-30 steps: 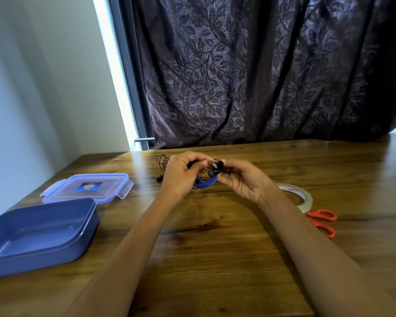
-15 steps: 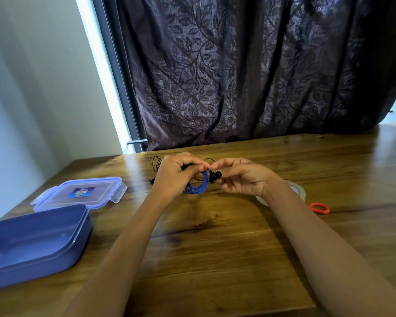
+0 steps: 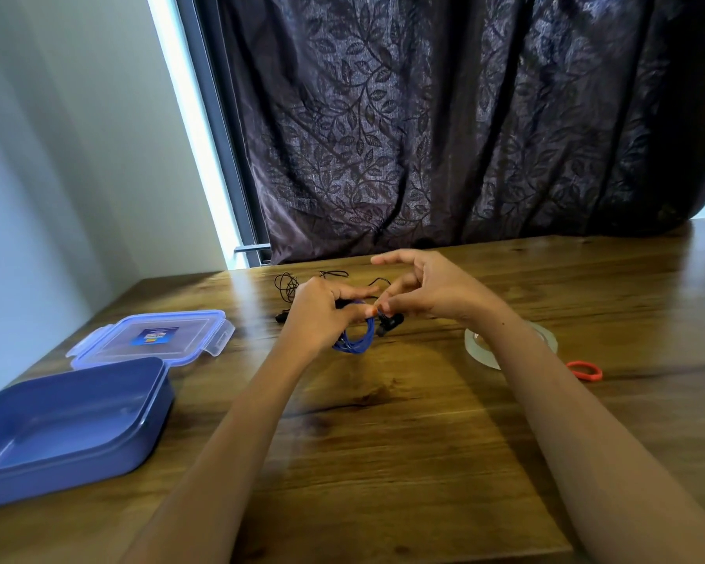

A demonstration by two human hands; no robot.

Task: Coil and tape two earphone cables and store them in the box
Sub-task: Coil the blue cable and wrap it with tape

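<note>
Blue earphone cable, coiled: gripped in left hand, fingers curled, above table centre. Right hand: thumb and finger pinching cable beside black earbuds, index finger raised. Box: open, near left.

A brown wooden table with dark grain and knots fills the lower half of the frame, its surface glossy enough to catch pale reflections near the far edge. Behind it, across the upper centre and right, hangs a dark purple curtain with a leaf pattern, falling in heavy folds to the table's back edge. A plain pale wall takes the upper left. Between wall and curtain a narrow strip of daylight runs slantwise beside a dark window frame. A small bright patch shows at the right edge.
</note>
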